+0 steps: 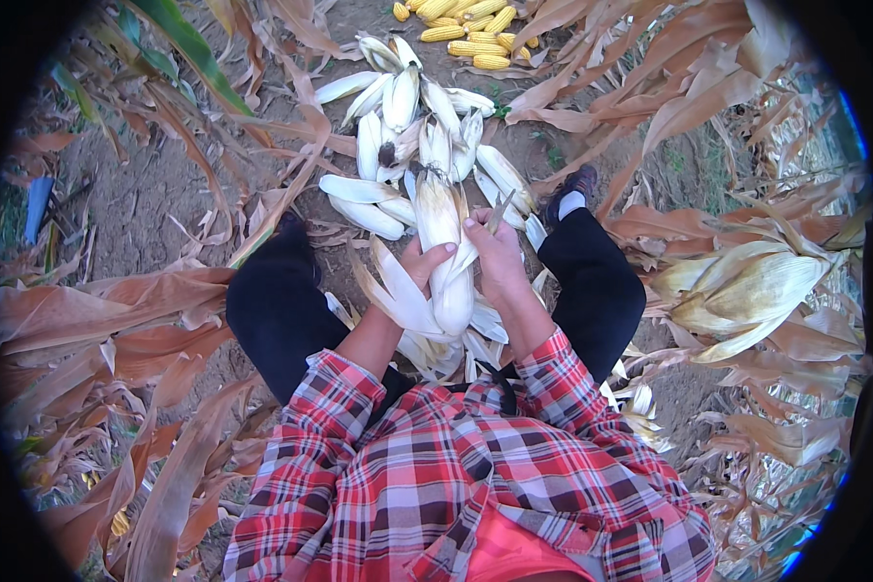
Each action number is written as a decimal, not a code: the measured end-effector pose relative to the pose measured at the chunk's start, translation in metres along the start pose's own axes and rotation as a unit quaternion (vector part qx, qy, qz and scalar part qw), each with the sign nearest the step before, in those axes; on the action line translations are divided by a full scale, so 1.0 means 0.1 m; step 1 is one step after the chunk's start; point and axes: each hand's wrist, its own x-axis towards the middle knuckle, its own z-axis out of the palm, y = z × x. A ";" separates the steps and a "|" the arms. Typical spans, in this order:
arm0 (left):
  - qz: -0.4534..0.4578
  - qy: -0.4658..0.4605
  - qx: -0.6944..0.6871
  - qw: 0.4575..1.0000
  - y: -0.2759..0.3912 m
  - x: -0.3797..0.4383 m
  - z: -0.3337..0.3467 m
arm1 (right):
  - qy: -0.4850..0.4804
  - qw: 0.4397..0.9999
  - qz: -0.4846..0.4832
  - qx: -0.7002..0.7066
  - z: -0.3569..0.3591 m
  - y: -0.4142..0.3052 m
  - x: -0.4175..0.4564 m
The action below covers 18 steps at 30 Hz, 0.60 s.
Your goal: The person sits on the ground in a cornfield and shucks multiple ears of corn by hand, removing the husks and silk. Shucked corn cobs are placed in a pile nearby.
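An ear of corn in pale husk [436, 211] lies upright between my hands, its silk end pointing away from me. My left hand [427, 263] grips it from the left, the thumb across the husk. With its fingers closed, my right hand [496, 251] holds a strip of husk [463, 256] at the ear's right side. Peeled husk leaves [400, 291] hang down to the left near my wrist. Just beyond my hands is a pile of unhusked ears [400, 102] on the soil.
Husked yellow corn cobs [476, 47] lie in a heap at the top. Dry corn stalks and leaves [116, 298] flank both sides. An ear in dry husk [753, 291] hangs at the right. Loose husks [436, 356] lie between my legs, and a blue object [38, 209] is at far left.
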 end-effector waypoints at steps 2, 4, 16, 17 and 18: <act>0.022 0.007 -0.008 1.000 0.02 -0.01 0.03 | -0.003 1.000 0.014 0.027 0.00 -0.01 -0.01; 0.026 -0.001 -0.031 0.999 0.07 -0.01 0.04 | 0.006 0.999 0.018 0.043 0.04 -0.04 -0.03; 0.046 0.177 -0.046 0.982 0.18 0.20 -0.41 | 0.030 0.996 0.017 0.084 0.03 -0.27 -0.14; 0.046 0.233 -0.079 0.968 0.14 0.30 -0.69 | -0.061 0.981 0.057 0.173 -0.15 -0.24 -0.15; 0.048 0.250 -0.135 0.958 0.25 0.36 -0.50 | -0.055 0.990 0.070 0.111 -0.44 -0.22 -0.17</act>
